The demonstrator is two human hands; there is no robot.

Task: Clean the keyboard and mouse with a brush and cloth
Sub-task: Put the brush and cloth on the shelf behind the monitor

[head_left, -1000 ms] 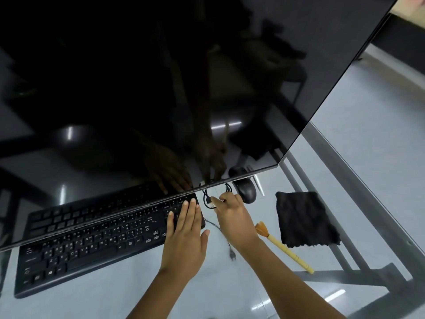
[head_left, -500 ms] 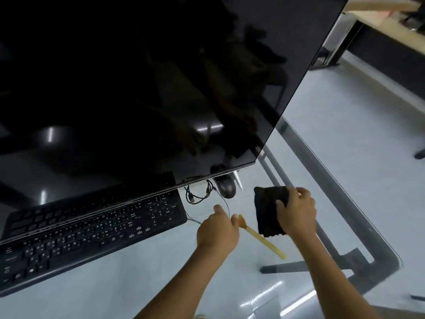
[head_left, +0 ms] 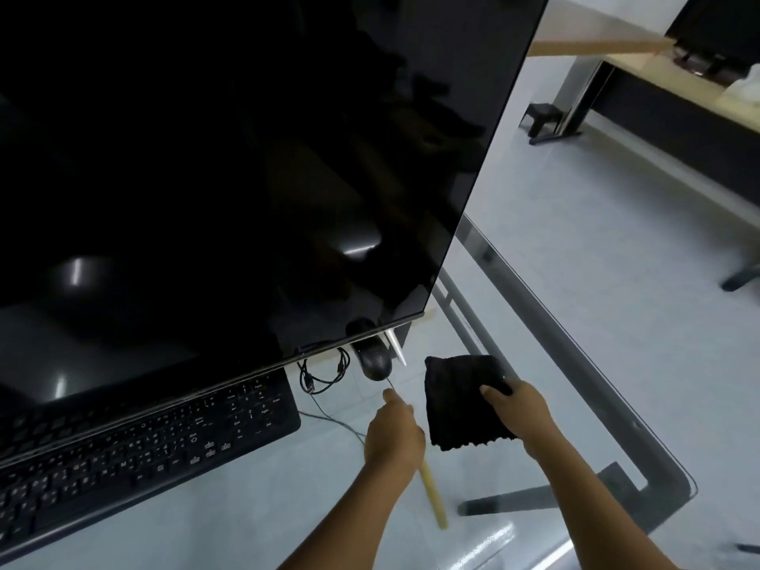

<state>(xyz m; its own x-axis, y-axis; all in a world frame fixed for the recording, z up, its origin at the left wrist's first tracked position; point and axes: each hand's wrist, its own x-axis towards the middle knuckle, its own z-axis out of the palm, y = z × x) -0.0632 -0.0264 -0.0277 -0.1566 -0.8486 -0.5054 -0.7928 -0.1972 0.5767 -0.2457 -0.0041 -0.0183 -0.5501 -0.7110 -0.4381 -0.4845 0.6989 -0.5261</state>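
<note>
My left hand is closed around the head end of the yellow-handled brush, whose handle sticks out toward me below the fist. My right hand grips the right edge of the black cloth, thumb on top. The black mouse sits just beyond my left hand, partly under the monitor's lower corner. Left of my hands, the black keyboard lies on the glass table with its back rows hidden under the screen.
A large dark monitor leans over the keyboard and fills most of the view. A coiled black cable lies between keyboard and mouse. The glass table's right edge runs diagonally past my right hand; floor and another desk lie beyond.
My left hand left the keyboard and closed on the brush. My right hand moved from near the mouse to the cloth and took hold of it. The view shifted right.
</note>
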